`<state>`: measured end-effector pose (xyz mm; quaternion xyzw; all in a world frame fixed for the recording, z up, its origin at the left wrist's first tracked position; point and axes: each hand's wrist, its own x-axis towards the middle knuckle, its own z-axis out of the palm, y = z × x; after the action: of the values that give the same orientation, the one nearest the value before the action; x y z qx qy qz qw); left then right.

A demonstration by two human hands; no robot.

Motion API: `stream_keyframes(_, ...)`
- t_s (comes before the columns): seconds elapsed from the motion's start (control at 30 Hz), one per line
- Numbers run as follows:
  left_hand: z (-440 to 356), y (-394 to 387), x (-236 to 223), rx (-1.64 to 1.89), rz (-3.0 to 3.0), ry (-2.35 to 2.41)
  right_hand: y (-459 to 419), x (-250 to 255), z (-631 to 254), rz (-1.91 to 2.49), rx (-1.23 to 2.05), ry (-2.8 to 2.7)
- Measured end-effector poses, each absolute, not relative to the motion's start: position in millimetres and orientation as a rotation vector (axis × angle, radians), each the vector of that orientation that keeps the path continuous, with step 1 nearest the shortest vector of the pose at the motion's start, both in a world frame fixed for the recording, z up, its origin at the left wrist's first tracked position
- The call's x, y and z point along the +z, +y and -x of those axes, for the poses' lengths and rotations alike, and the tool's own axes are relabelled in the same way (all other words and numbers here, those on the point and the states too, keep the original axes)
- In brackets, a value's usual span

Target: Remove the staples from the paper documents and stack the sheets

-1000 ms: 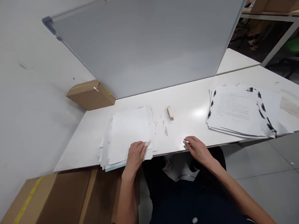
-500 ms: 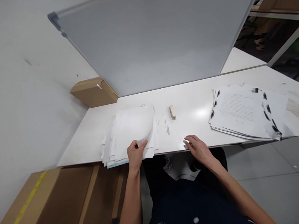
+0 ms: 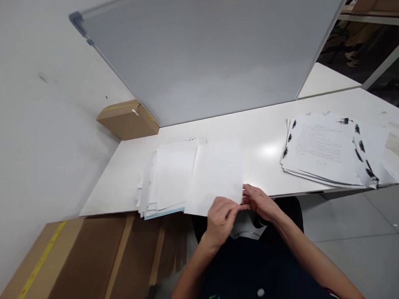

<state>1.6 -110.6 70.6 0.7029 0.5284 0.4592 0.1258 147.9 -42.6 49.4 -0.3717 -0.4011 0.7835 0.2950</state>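
A white sheet of paper [image 3: 215, 175] lies slanted over the table, its left part overlapping a loose stack of papers [image 3: 176, 172]. My left hand [image 3: 221, 217] is closed on the sheet's near right corner, thumb and fingers pinching it. At the sheet's right edge, my right hand [image 3: 258, 200] has its bent fingers against the paper, close to my left fingertips. The exact grip of the right fingers is partly hidden. The small beige stapler seen earlier is covered by the sheet.
On the right of the white table [image 3: 264, 129] lies a pile of printed pages [image 3: 318, 144] with black smudges. A whiteboard [image 3: 208, 56] stands at the back. One cardboard box [image 3: 128, 121] sits at the back left; larger cartons [image 3: 59, 261] stand below left.
My left hand has drawn the top sheet from the stack to the right, over the stapler. My right hand has moved slightly left to meet the sheet's edge.
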Motion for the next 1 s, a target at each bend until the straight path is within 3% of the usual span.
stream_keyframes(0.2,-12.1,-111.8,58.7,1.263,-2.225,1.418,-36.4,35.2,-165.6,1.274,1.755,-1.229)
stream_keyframes(0.3,26.2,-106.1,59.6,1.192,-2.213,1.710,-29.6,31.3,-195.6,1.472,1.584,-1.306)
stream_keyframes(0.43,81.9,-96.5,52.3,0.723,-2.175,2.274,-24.2,27.4,-232.1,1.647,1.375,-1.398)
stream_keyframes(0.53,101.3,-90.6,46.5,0.416,-2.195,2.336,-25.2,25.6,-241.5,1.736,1.268,-1.451)
stream_keyframes(1.0,94.8,-71.6,57.2,0.104,-2.085,2.332,-25.9,22.2,-237.5,1.837,1.137,-1.569)
